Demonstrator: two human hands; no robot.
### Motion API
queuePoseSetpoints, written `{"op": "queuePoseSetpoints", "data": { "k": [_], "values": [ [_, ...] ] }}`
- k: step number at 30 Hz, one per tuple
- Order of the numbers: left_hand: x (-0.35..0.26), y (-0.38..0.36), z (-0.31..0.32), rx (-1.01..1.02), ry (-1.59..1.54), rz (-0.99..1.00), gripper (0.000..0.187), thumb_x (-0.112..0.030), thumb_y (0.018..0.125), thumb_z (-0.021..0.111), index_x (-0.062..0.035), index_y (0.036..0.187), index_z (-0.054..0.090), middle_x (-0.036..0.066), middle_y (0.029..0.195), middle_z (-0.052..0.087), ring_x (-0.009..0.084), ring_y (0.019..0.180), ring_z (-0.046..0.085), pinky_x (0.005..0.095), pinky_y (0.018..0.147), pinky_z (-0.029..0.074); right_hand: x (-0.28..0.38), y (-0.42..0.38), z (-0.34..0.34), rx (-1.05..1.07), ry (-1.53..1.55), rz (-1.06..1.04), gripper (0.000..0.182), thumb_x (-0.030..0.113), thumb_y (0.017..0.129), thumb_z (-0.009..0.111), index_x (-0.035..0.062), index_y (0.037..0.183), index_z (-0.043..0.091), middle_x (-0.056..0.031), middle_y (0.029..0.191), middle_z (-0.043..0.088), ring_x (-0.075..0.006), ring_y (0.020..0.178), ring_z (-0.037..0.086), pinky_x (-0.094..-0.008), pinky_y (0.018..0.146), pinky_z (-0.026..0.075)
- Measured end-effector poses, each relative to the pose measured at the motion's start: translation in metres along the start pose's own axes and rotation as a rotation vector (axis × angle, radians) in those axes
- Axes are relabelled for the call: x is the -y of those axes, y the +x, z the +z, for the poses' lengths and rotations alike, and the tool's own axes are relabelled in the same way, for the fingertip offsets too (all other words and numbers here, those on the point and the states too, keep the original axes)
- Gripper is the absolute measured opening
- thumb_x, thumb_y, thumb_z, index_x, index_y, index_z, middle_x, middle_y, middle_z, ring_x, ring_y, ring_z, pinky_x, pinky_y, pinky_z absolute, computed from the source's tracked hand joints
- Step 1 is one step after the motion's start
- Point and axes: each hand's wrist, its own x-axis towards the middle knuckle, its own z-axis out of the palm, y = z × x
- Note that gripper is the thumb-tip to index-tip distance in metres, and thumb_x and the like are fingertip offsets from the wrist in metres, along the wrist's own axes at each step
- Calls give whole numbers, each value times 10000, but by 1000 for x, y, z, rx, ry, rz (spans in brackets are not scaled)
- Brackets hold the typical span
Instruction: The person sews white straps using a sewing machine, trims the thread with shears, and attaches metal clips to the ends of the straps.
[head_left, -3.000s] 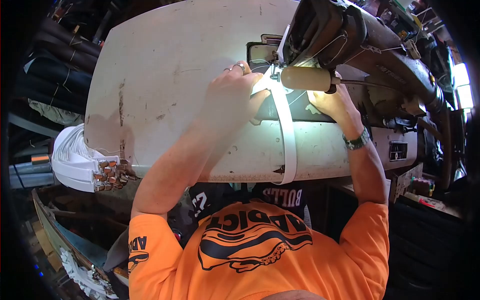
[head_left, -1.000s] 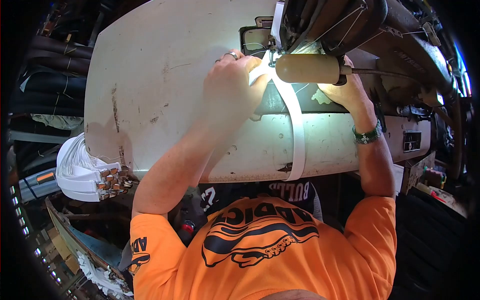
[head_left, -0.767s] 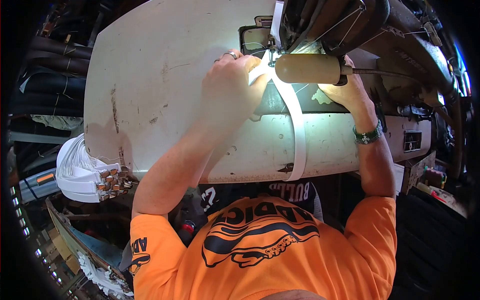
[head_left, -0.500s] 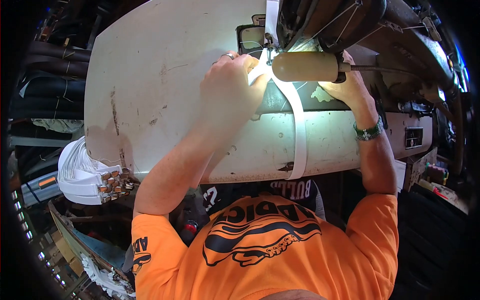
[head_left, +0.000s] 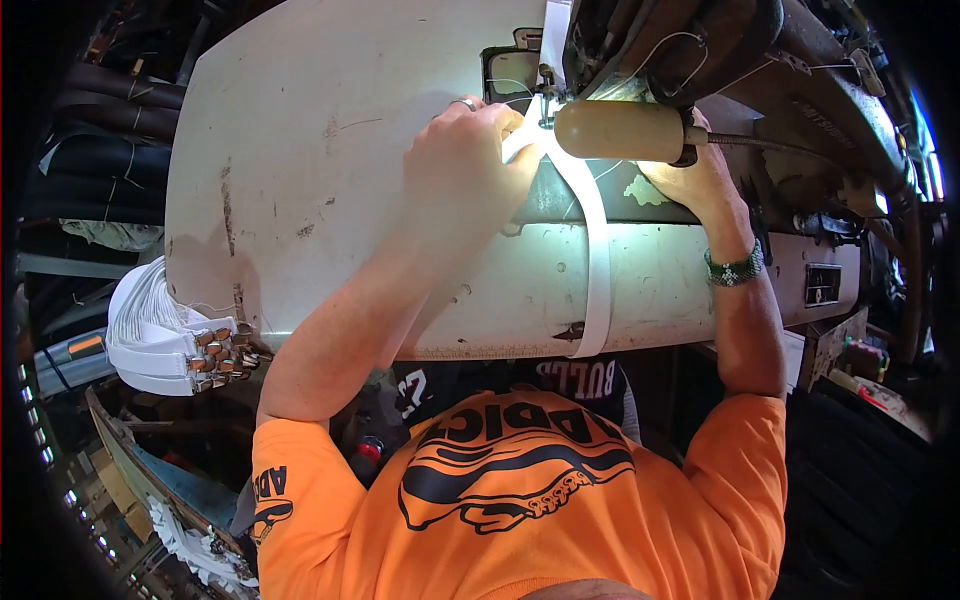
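A white strap (head_left: 597,260) runs from the needle area of a sewing machine (head_left: 820,95) over the table's front edge. Beside the presser foot (head_left: 546,88), my left hand (head_left: 465,160) is closed, thumb and fingers pinching the strap's brightly lit part. Its fingertips are partly lost in the glare. To the right, my right hand (head_left: 690,180) reaches behind the cream-coloured lamp (head_left: 615,130), which hides most of its fingers. Whether it holds anything cannot be seen. More white strap (head_left: 555,40) extends behind the needle.
The pale, worn machine table (head_left: 300,150) spreads left and toward me. A bundle of white straps with metal clips (head_left: 160,340) hangs at its left edge. Dark rolls of material (head_left: 110,160) lie farther left. Thread crosses near the open slide plate (head_left: 510,75).
The whole view has shifted slightly. Both hands keep nearly the same place at the machine, and the strap lies almost as before.
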Motion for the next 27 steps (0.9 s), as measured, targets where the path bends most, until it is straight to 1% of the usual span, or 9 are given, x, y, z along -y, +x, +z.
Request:
{"op": "queuePoseSetpoints", "data": {
  "k": [7, 10, 13, 17, 20, 23, 24, 26, 27],
  "values": [
    [2, 1, 2, -28, -5, 19, 214, -232, 827, 799, -55, 946, 779, 139, 889, 715, 332, 816, 684, 447, 735, 528, 4, 3, -3, 6, -13, -25, 519, 145, 662, 899, -11, 1065, 612, -172, 1072, 625, -376, 1018, 644, -434, 902, 559],
    [0, 2, 0, -20, -15, 8, 217, -226, 825, 799, -44, 939, 771, 140, 890, 714, 335, 813, 683, 450, 731, 526, 6, 3, -4, 3, -6, 13, 528, 163, 682, 893, -5, 1101, 620, -168, 1099, 635, -381, 1046, 641, -437, 912, 556],
    [1, 2, 2, -26, -5, 10, 212, -219, 818, 803, -41, 927, 768, 137, 884, 712, 336, 809, 683, 453, 727, 525, 3, 4, -4, 7, -15, -47, 531, 161, 706, 876, -3, 1143, 624, -176, 1158, 649, -383, 1097, 634, -437, 929, 549],
    [0, 1, 1, -38, 16, 23, 210, -208, 806, 809, -41, 926, 769, 131, 862, 706, 333, 780, 672, 445, 710, 524, 12, -2, -8, -40, -72, -21, 471, 144, 756, 841, -5, 1153, 637, -192, 1183, 665, -385, 1113, 639, -438, 929, 547],
    [7, 4, -1, 51, -8, 2, 269, -300, 842, 748, -104, 1021, 793, 128, 952, 718, 336, 911, 716, 438, 797, 570, 31, -4, -21, -71, -80, -21, 392, 186, 799, 828, -9, 1099, 668, -196, 1121, 682, -385, 1040, 658, -455, 890, 546],
    [11, 24, -25, 283, -98, -55, 255, -247, 834, 746, -89, 1028, 791, 119, 963, 732, 335, 879, 710, 424, 828, 572, 68, -18, -33, 48, -119, 148, 347, 262, 836, 813, 2, 1039, 706, -193, 1041, 691, -376, 935, 664, -465, 826, 536],
    [15, 32, -29, 269, -115, 48, 249, -216, 831, 762, -73, 1033, 786, 121, 1007, 735, 297, 909, 698, 404, 843, 557, 82, -29, -32, 58, -117, 160, 344, 291, 848, 805, 7, 1022, 719, -191, 1015, 691, -371, 898, 662, -466, 801, 530],
    [23, 56, -32, 220, -143, 260, 246, -153, 824, 794, -42, 1043, 775, 126, 1094, 740, 219, 970, 675, 365, 873, 528, 110, -39, -26, -23, -100, -73, 341, 301, 878, 763, 1, 1036, 726, -192, 983, 675, -358, 861, 645, -444, 771, 515],
    [29, 66, -26, 174, -177, 377, 252, -149, 827, 791, -43, 1055, 772, 122, 1148, 727, 229, 1037, 653, 354, 919, 508, 112, -41, -23, -19, -89, -81, 343, 269, 867, 771, -4, 1067, 719, -195, 996, 677, -367, 879, 650, -437, 788, 519]
  ]
}}
